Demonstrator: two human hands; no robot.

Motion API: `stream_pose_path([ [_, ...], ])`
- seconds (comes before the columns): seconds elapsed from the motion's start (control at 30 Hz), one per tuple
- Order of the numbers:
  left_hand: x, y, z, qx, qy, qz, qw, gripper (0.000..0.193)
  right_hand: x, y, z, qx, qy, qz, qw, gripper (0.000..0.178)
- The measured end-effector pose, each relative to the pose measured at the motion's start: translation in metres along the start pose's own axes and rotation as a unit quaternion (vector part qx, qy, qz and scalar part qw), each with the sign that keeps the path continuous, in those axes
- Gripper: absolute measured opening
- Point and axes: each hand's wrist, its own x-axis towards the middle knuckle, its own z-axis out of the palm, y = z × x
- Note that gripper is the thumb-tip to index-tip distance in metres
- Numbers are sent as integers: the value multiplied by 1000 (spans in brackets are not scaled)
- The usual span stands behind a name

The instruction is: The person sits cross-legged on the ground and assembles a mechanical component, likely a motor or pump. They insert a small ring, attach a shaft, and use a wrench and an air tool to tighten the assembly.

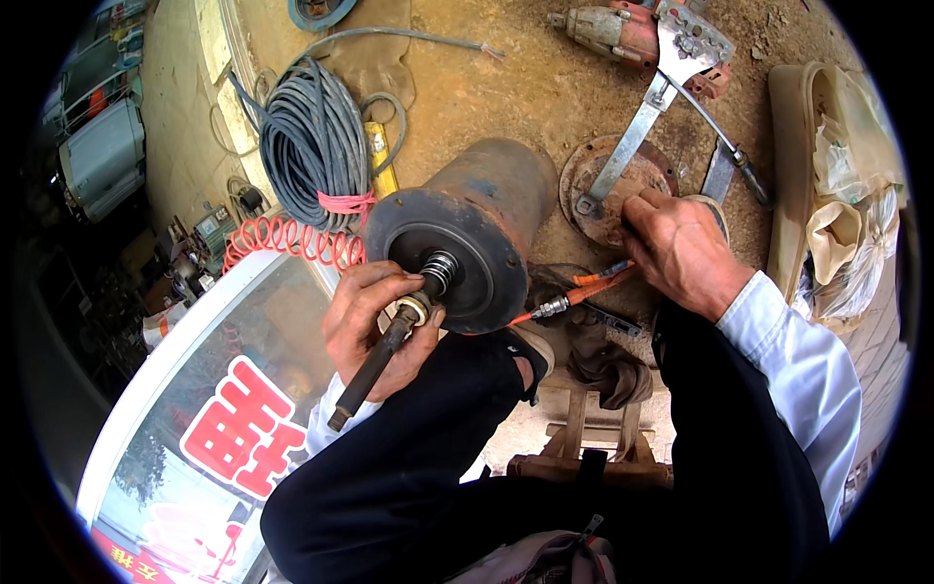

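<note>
A dark metal cylinder (501, 185) lies on the ground with its round black end plate (389, 229) toward me. A threaded rod (370, 375) sticks out through the plate's middle, with a coil spring (440, 271) around it. My left hand (375, 326) is closed around a brass-coloured ring (415, 307) on the rod, just outside the spring. My right hand (681, 248) has its fingers curled together at the edge of a rusty round plate (608, 161). What those fingers hold, if anything, is hidden. Below that hand runs an orange air hose (603, 282) with a metal coupling (552, 308).
A bundled grey hose (311, 136) and a red coiled hose (292, 241) lie at the left. A red power tool (613, 34) and a flat metal bar (628, 151) are at the far right. A beige container (788, 156) holds plastic bags. A framed glass panel (224, 331) leans near my left.
</note>
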Motion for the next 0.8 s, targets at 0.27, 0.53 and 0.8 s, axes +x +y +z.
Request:
stream_pose_path([
  [0.27, 0, 0, -3, -8, 12, 18, 1000, 43, 0, -1, -3, -7, -3, 5, 1000, 12],
  [0.53, 1, 3, 9, 31, 44, 30, 998, 41, -3, 0, -2, -11, 0, 9, 1000, 13],
  [0.8, -8, -2, 17, -2, 56, -9, 998, 34, -4, -1, -2, -1, 4, 5, 1000, 13],
])
